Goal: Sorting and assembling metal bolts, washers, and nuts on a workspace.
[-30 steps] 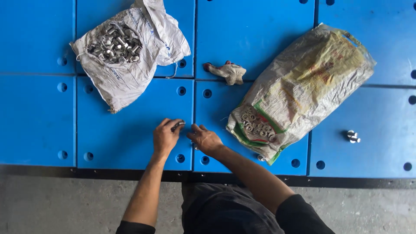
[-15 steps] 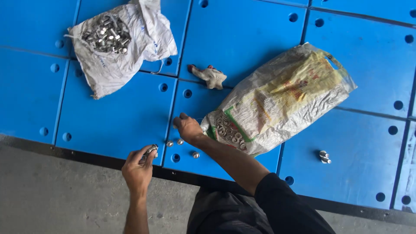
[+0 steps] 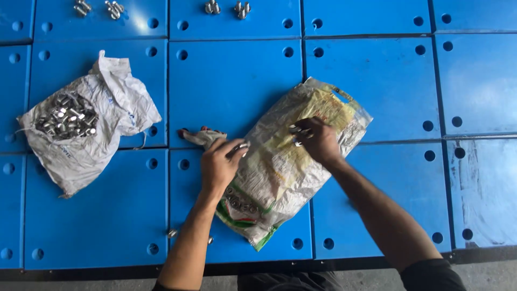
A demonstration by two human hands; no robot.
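Observation:
A yellowish woven plastic sack (image 3: 291, 172) lies across the blue panels (image 3: 237, 81) in the middle. My left hand (image 3: 218, 164) rests at the sack's left edge and pinches a small metal bolt between thumb and fingers. My right hand (image 3: 318, 140) lies on top of the sack, fingers closed around small metal pieces. A crumpled work glove (image 3: 202, 136) sits just above my left hand.
An open white sack (image 3: 81, 129) full of metal nuts or bolts lies at the left. Pairs of bolts (image 3: 226, 7) stand along the far panels. Two loose metal parts (image 3: 172, 233) lie near the front edge. The panels have round holes.
The view has shifted over the panels. My left hand came up from below the edge to the sack's left side. My right hand moved from the sack's lower end onto its top.

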